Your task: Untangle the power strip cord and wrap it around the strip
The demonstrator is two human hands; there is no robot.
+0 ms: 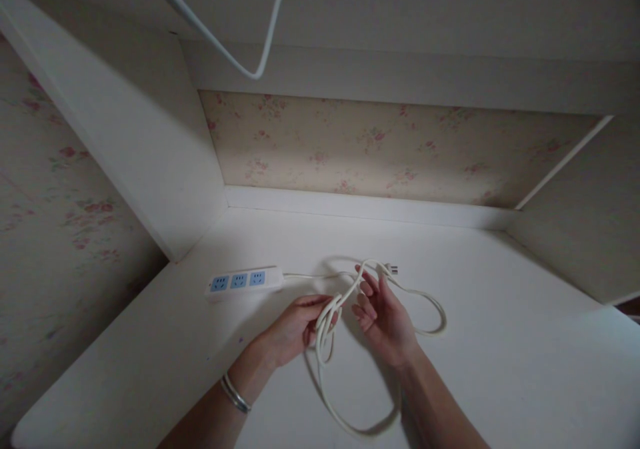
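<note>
Head view: at left on the white desktop [500, 356] I see a power strip [245, 281]. Rightward, the left hand [300, 322] pinches bunched loops of its pale cord [321, 326], which looks light, pliable and best held at that bunch. The right hand [385, 322] half-curls beside the cord; I cannot tell whether it grips. Just beyond lies the plug [393, 270]. No writing is legible.

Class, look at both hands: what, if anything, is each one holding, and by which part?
The left hand holds the pale cord by its gathered loops. The right hand is at a strand rising from them; grip unclear.
</note>
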